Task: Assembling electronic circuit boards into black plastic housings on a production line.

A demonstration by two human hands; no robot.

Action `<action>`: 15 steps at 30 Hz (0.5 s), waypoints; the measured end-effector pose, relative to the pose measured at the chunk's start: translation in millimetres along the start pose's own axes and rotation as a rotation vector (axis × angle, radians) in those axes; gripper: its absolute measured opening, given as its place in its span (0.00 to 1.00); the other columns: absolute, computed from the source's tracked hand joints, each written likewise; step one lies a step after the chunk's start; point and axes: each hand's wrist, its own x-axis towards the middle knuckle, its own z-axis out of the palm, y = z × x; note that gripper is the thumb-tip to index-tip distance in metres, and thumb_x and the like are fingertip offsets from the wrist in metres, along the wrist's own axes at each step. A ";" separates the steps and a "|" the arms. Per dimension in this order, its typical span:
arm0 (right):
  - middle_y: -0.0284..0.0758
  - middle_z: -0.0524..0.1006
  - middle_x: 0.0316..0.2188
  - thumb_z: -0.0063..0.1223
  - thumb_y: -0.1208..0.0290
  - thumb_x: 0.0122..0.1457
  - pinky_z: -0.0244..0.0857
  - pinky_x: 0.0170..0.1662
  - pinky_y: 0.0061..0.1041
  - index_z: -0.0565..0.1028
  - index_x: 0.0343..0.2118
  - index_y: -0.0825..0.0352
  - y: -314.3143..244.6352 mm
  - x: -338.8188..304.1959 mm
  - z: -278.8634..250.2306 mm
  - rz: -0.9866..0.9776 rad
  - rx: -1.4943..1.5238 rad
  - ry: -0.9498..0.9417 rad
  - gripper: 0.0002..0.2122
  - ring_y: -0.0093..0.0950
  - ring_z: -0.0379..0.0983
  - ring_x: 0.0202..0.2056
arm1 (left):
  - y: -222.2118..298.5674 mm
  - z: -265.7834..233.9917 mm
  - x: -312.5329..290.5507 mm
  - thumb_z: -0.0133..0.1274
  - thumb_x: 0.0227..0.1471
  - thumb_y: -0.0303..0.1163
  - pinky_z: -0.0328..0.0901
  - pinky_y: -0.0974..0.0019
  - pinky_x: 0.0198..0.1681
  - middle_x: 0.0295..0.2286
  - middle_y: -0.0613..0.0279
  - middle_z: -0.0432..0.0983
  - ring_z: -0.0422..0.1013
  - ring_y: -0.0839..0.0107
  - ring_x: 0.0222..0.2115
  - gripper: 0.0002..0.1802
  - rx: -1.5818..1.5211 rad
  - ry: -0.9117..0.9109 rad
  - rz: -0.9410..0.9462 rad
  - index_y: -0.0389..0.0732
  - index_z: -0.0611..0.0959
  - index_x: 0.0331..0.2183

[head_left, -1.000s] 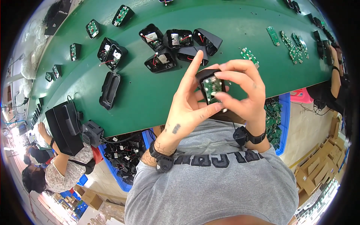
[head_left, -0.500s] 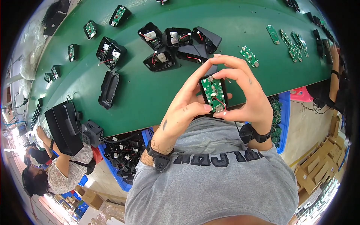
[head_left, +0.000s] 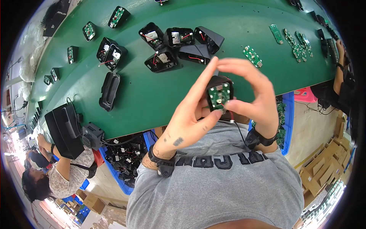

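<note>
My left hand (head_left: 190, 118) is closed round a black plastic housing (head_left: 215, 81) with a green circuit board (head_left: 217, 95) in its open face. Its thumb presses at the board's lower edge. From the other side my right hand (head_left: 259, 97) grips the same housing, thumb at the board's lower right corner and fingers arched over the far end. A red wire with a white plug (head_left: 231, 121) hangs out below my right thumb. The fingertips behind the housing are hidden.
Beyond my hands, several black housings (head_left: 162, 61) with red wires lie on the green table (head_left: 148, 95). Loose circuit boards (head_left: 252, 56) lie right. A long black shell (head_left: 109, 91) is at left. Blue bins (head_left: 288, 126) flank me below the table edge. A person (head_left: 72, 171) sits left.
The housing has tilted and turned in my hands, showing more of its black side. My right thumb has moved up along the board. The red wire's plug now dangles outside.
</note>
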 end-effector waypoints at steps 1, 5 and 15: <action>0.42 0.74 0.49 0.66 0.69 0.42 0.62 0.54 0.32 0.73 0.47 0.69 -3.2 0.6 6.2 0.094 -0.055 -0.040 0.25 0.32 0.70 0.50 | 0.2 1.0 -0.9 0.50 0.48 0.16 0.65 0.60 0.52 0.50 0.48 0.67 0.71 0.60 0.48 0.49 0.106 0.000 0.044 0.42 0.43 0.65; 0.35 0.77 0.41 0.62 0.80 0.48 0.67 0.46 0.22 0.74 0.46 0.71 8.7 -2.3 19.7 0.096 0.290 0.090 0.20 0.23 0.73 0.41 | 4.6 -0.4 0.3 0.47 0.46 0.12 0.64 0.65 0.52 0.52 0.51 0.65 0.68 0.65 0.50 0.51 0.037 -0.008 -0.004 0.42 0.42 0.65; 0.35 0.76 0.39 0.61 0.85 0.48 0.68 0.46 0.23 0.73 0.43 0.73 5.9 -3.6 25.1 0.128 0.314 0.140 0.18 0.24 0.74 0.42 | -10.2 3.4 0.9 0.54 0.50 0.14 0.65 0.66 0.52 0.52 0.55 0.66 0.69 0.68 0.49 0.38 0.255 0.103 0.161 0.36 0.61 0.61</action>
